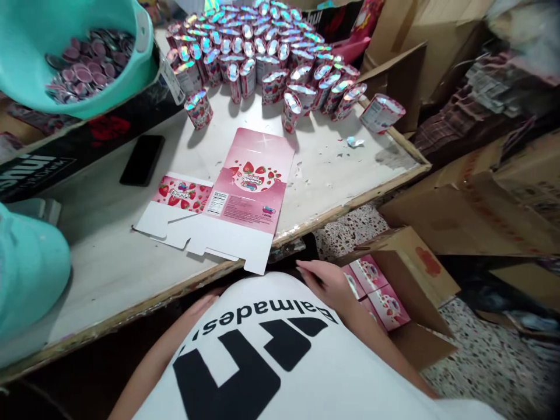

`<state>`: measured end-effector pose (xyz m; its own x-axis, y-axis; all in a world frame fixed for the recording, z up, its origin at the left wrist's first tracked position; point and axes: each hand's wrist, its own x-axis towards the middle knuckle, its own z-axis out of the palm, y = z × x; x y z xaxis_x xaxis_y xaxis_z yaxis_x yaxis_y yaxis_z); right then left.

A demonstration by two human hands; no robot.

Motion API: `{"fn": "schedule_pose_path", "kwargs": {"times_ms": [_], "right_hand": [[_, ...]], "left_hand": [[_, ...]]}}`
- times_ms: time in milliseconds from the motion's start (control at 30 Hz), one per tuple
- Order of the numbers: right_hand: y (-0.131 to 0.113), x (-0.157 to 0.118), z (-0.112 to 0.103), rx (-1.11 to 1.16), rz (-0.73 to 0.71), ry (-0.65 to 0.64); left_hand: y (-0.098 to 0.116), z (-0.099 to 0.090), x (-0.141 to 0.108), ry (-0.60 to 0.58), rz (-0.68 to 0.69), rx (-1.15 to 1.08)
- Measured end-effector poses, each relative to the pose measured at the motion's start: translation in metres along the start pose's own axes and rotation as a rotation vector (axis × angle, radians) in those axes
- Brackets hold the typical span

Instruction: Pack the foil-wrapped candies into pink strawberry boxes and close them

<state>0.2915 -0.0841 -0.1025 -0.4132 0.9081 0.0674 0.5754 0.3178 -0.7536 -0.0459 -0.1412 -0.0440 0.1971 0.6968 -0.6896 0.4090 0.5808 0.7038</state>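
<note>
A pink and white printed carton (258, 169), unfolded and flat, lies on the white table (105, 251) with one flap over the front edge. My right hand (326, 282) is low beside my shirt, just past that edge, its fingers partly curled; whether anything is in it cannot be made out. Only the back of my left hand (205, 303) shows at the table's front edge, the fingers hidden behind my shirt. Neither hand visibly touches the carton. Several strawberry-print cups with shiny lids (274, 86) stand together at the back of the table.
A black phone (142, 160) lies left of the carton. A turquoise basin (144, 35) of small pink lids sits on a black box (83, 146). Another turquoise container (32, 268) stands front left. On the floor at right, an open cardboard box (426, 262) holds pink cartons (387, 300).
</note>
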Motion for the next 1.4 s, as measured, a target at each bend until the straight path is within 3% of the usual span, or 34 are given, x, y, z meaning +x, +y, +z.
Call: {"fn": "schedule_pose_path", "kwargs": {"times_ms": [67, 133, 167, 200, 267, 333, 367, 433, 600, 767, 900, 1033, 1200, 1300, 1400], "right_hand": [[-0.018, 0.008, -0.019, -0.026, -0.064, 0.186], [-0.035, 0.026, -0.032, -0.082, -0.175, 0.208], [-0.042, 0.038, -0.035, -0.126, -0.221, 0.168], [-0.048, 0.051, -0.035, -0.176, -0.248, 0.109], [-0.056, 0.073, -0.029, -0.277, -0.257, -0.045], [-0.059, 0.089, -0.018, -0.367, -0.235, -0.188], [-0.06, 0.093, -0.013, -0.401, -0.221, -0.228], [-0.06, 0.099, -0.004, -0.437, -0.196, -0.247], [-0.054, 0.099, 0.0, -0.387, -0.195, -0.165], [-0.051, 0.099, 0.001, -0.34, -0.236, -0.098], [-0.051, 0.101, -0.001, -0.201, -0.243, -0.046], [-0.051, 0.106, -0.007, 0.047, -0.26, 0.047], [-0.071, 0.113, -0.022, 0.234, -0.363, 0.281], [-0.097, 0.115, -0.041, 0.395, -0.414, 0.365], [-0.119, 0.116, -0.062, 0.474, -0.407, 0.458]], "left_hand": [[0.01, -0.012, -0.019, -0.073, -0.075, -0.099], [0.024, -0.027, -0.033, -0.085, -0.067, -0.152], [0.033, -0.036, -0.036, -0.009, 0.004, -0.158], [0.041, -0.046, -0.036, 0.127, 0.109, -0.151], [0.053, -0.068, -0.027, 0.533, 0.326, -0.05], [0.056, -0.089, -0.006, 0.87, 0.425, 0.238], [0.054, -0.098, 0.006, 0.963, 0.423, 0.416], [0.04, -0.112, 0.032, 1.038, 0.391, 0.655], [0.0, -0.119, 0.07, 1.067, 0.266, 0.68], [0.001, -0.114, 0.074, 1.104, 0.177, 0.664], [0.006, -0.119, 0.075, 1.186, 0.336, 0.5], [0.001, -0.125, 0.074, 1.243, 0.434, 0.155], [0.009, -0.132, 0.057, 1.174, 0.597, -0.369], [0.027, -0.134, 0.038, 1.118, 0.686, -0.474], [0.053, -0.133, 0.018, 0.956, 0.762, -0.539]]}}
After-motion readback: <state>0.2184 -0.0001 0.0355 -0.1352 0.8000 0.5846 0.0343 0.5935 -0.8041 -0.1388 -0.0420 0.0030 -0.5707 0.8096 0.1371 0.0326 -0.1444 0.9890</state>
